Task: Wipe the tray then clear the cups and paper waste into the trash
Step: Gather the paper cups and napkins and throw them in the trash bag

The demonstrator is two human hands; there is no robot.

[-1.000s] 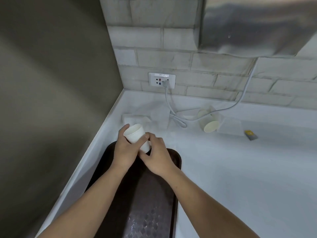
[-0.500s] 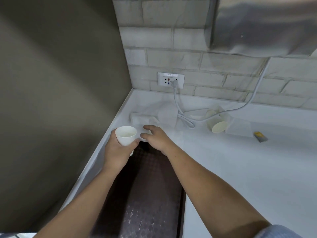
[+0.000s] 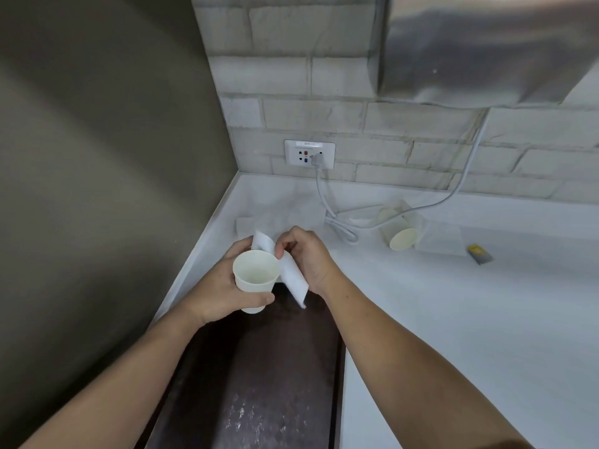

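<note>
My left hand [image 3: 223, 286] grips a white paper cup [image 3: 254, 277], held upright above the far end of the dark brown tray [image 3: 259, 384]. Right beside the cup, my right hand [image 3: 308, 257] pinches a white sheet of paper [image 3: 293, 277] that hangs down next to the cup's rim. More white paper [image 3: 282, 212] lies flat on the counter in the corner behind my hands. A second paper cup [image 3: 400, 233] lies on its side further right, with another cup [image 3: 389, 213] behind it.
The white counter [image 3: 470, 319] stretches to the right. A grey cable [image 3: 337, 218] runs from the wall socket [image 3: 309, 153] up to a steel appliance [image 3: 486, 47]. A paper square [image 3: 440, 241] and a small yellow-grey packet [image 3: 479, 252] lie right of the cups. A dark wall [image 3: 97, 189] bounds the left.
My right hand reached to the paper in the corner, took a sheet and lifted it next to the cup. My left hand kept the cup and turned its opening upward.
</note>
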